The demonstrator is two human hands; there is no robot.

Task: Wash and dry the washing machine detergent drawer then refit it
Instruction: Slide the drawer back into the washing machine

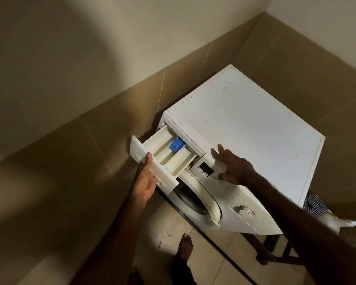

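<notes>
You stand in a dim corner where tan wall tiles (74, 128) meet pale floor tiles (164, 233), looking down at a white front-loading washing machine (245, 120) set on a dark stand (275, 254). The detergent drawer (167, 155) is pulled most of the way out of its slot at the machine's upper left corner, its inner end still inside the housing. Its white compartments lie open to view, and a blue insert (177, 144) sits in the middle one, close to the slot.

Your left hand (145, 179) grips the drawer's front panel from below, thumb curled over the panel's outer face and fingers tucked under its lower edge. Your right hand (232, 163) has its fingers spread and straight, holding nothing, with the palm over the control panel beside the small dark display (205, 169); you cannot tell whether it touches the machine.

Below the drawer is the round door (199, 204), and a program dial (245, 210) sits further along the panel. Checked cloth (314, 204) shows past the machine's far side. Your bare foot (185, 246) rests on the floor in front of the machine.
</notes>
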